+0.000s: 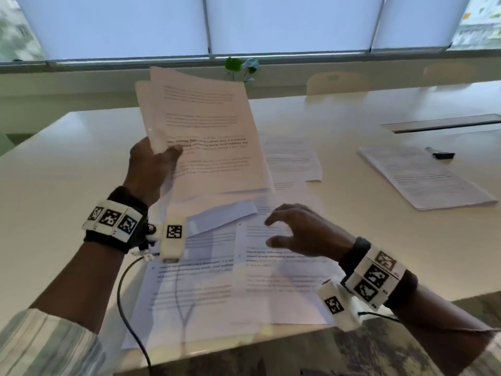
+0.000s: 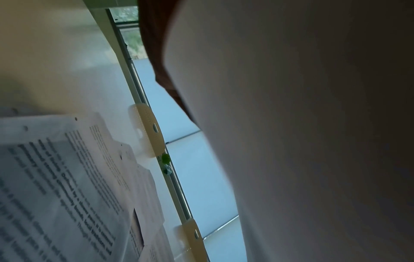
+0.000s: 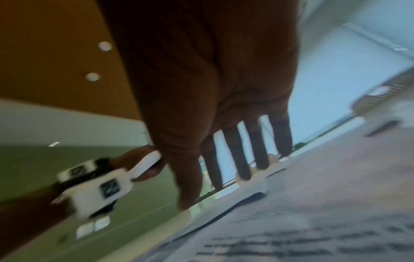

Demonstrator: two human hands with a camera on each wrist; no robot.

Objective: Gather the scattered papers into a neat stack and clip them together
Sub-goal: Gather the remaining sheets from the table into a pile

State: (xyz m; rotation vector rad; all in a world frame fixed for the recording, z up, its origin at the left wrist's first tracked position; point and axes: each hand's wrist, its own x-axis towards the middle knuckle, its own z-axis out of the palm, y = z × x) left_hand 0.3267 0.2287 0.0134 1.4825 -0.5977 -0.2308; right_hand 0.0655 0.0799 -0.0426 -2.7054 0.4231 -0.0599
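Note:
My left hand (image 1: 154,161) holds a bunch of printed sheets (image 1: 208,131) up off the white table (image 1: 67,164), thumb on the front page, edges uneven. In the left wrist view the back of those held sheets (image 2: 302,133) fills the right side. My right hand (image 1: 292,232) hovers just above the loose papers (image 1: 271,267) lying near the table's front edge, fingers spread and slightly bent, holding nothing. In the right wrist view the right hand's fingers (image 3: 235,156) point down toward a printed sheet (image 3: 313,221). Another sheet (image 1: 292,158) lies behind the held bunch.
A separate stack of papers (image 1: 423,177) lies at the right, with a black binder clip (image 1: 440,153) at its far corner. A dark slot (image 1: 444,122) is set into the table further back. Chairs (image 1: 337,82) and a small plant (image 1: 241,67) stand beyond the table.

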